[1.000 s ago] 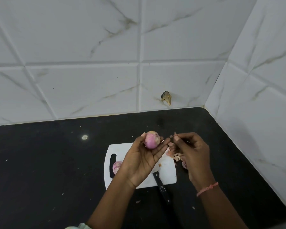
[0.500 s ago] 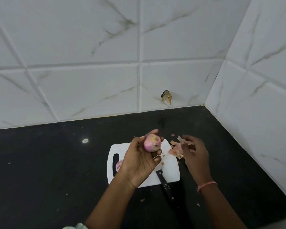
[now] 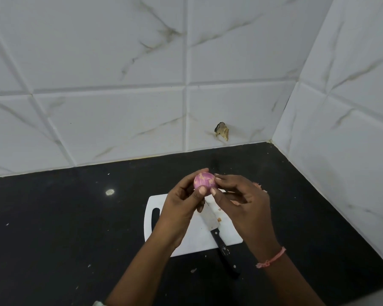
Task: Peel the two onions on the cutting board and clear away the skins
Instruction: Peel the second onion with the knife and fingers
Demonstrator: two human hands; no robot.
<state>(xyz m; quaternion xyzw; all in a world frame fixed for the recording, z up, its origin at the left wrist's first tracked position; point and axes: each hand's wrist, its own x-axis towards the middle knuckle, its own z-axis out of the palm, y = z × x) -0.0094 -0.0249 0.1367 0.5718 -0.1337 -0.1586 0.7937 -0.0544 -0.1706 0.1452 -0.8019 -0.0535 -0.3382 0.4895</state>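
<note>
A small pink-purple onion (image 3: 204,180) with flecks of tan skin is held up above the white cutting board (image 3: 195,237). My left hand (image 3: 181,208) grips it from the left and below, thumb on its lower front. My right hand (image 3: 241,204) pinches at the onion's right side with thumb and fingertips. The other onion is hidden behind my left hand. A bit of pink skin (image 3: 260,186) pokes out behind my right hand.
A black-handled knife (image 3: 217,235) lies on the board, its handle reaching over the near edge onto the black counter (image 3: 53,228). White tiled walls close the back and right. Small skin crumbs (image 3: 219,219) dot the board and counter.
My right hand left the skin pile at the board's right and came back up to the onion, pinching its side. My left hand kept holding the onion, turning it slightly.
</note>
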